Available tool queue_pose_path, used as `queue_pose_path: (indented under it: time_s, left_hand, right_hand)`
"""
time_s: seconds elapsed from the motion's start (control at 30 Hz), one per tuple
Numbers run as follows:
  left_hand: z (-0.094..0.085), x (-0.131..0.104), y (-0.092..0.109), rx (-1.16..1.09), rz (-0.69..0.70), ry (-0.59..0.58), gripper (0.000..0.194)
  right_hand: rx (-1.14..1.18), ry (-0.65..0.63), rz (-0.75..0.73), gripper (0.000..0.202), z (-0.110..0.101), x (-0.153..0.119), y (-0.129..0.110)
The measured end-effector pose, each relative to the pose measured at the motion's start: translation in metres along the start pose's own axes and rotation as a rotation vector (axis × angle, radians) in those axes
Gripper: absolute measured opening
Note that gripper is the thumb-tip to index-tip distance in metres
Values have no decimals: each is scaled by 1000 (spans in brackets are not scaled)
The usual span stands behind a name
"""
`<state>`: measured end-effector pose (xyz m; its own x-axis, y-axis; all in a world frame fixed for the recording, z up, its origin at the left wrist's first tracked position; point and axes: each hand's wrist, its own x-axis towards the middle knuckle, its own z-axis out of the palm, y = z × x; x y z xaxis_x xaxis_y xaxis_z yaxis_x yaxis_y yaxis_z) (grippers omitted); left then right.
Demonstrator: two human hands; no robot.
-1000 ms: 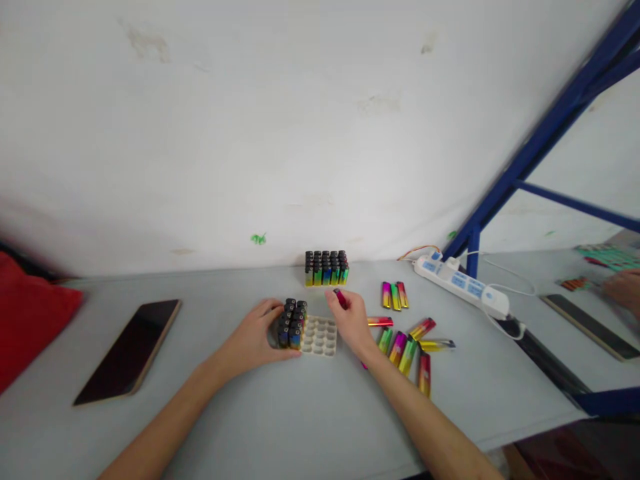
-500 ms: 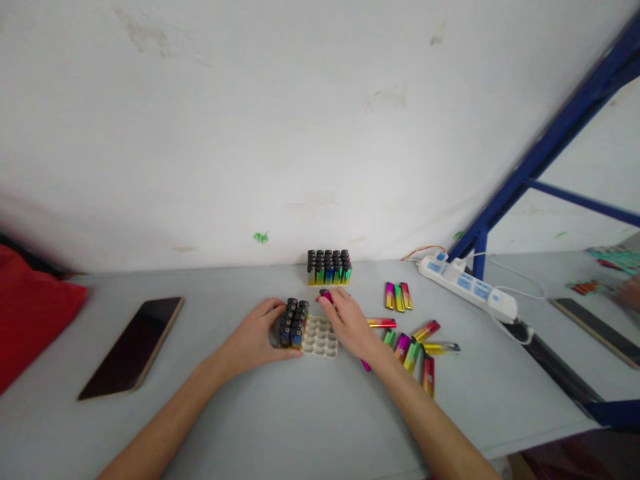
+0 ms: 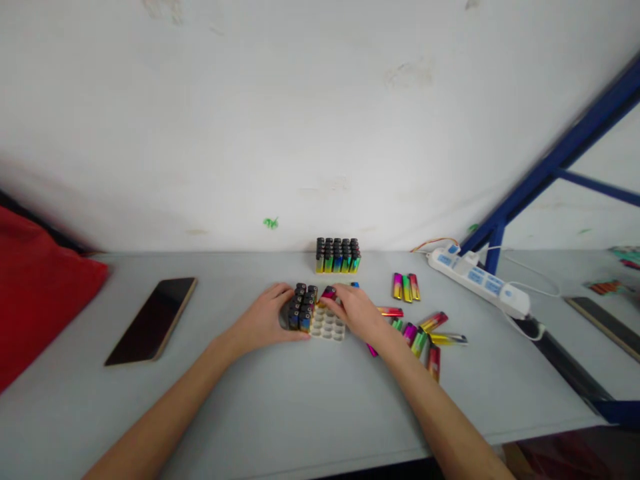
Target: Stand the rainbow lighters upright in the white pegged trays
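Observation:
My left hand (image 3: 265, 316) curls around the left end of a pale tray (image 3: 329, 333) with round pockets, thumb at the near side and fingers at the far side. Two rows of upright black-topped lighters (image 3: 301, 310) fill that end. Between the thumb and fingers of my right hand (image 3: 356, 311) is a red-and-gold lighter (image 3: 328, 293) with a dark top, tilted over the tray's far side. My right fingers partly hide the tray's right side. To the right of that hand lie several loose shiny lighters (image 3: 419, 342), some hidden by the forearm.
A block of upright lighters (image 3: 338, 256) stands by the wall. Three lighters (image 3: 407, 287) lie side by side near a white power strip (image 3: 479, 280). A dark phone (image 3: 153, 321) and red fabric (image 3: 45, 287) are left; a blue frame (image 3: 540, 180) rises right.
My right hand has brought its lighter down and closer to the filled rows, over the tray. My left hand keeps its place around the tray. The whole view has shifted slightly.

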<state>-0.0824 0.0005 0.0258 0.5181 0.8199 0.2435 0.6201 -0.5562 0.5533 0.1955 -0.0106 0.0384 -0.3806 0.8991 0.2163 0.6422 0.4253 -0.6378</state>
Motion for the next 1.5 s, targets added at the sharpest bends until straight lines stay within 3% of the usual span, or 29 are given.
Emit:
queue_pose_path:
  time_s: [0.13, 0.3, 0.4, 0.5, 0.63, 0.77, 0.87, 1.0, 1.13, 1.33, 1.5]
  left_hand:
    - [-2, 1, -2, -6, 15, -8, 70]
    - [-3, 1, -7, 16, -5, -8, 69]
    - [-2, 1, -10, 33, -13, 10, 71]
    - [-1, 1, -11, 32, -11, 26, 71]
    - [-1, 2, -9, 16, 8, 23, 66]
    - [-3, 3, -6, 27, -11, 13, 68]
    - [-3, 3, -5, 30, -31, 5, 72]
    - [-2, 3, -3, 24, -16, 8, 70]
    - [-2, 4, -1, 22, -3, 11, 70]
    - [-3, 3, -2, 19, -10, 7, 70]
    - [-1, 2, -6, 6, -6, -2, 74]
  right_hand:
    - [-118, -33, -10, 26, 1, 6, -7]
    - [-81, -38, -18, 35, -7, 8, -10]
    - [39, 97, 4, 38, -37, -8, 2]
    - [69, 260, 55, 29, -77, -33, 25]
    - [-37, 129, 106, 12, -104, -64, 52]
    - [-152, -37, 136, 5, -95, -78, 64]
    - [-131, -50, 146, 6, -89, -74, 64]
    - [98, 32, 146, 25, -92, -62, 53]
    - [366, 70, 111, 48, -88, -45, 27]
    - [637, 123, 125, 70, -61, -11, -7]
    - [883, 47, 168, 71, -26, -7, -16]
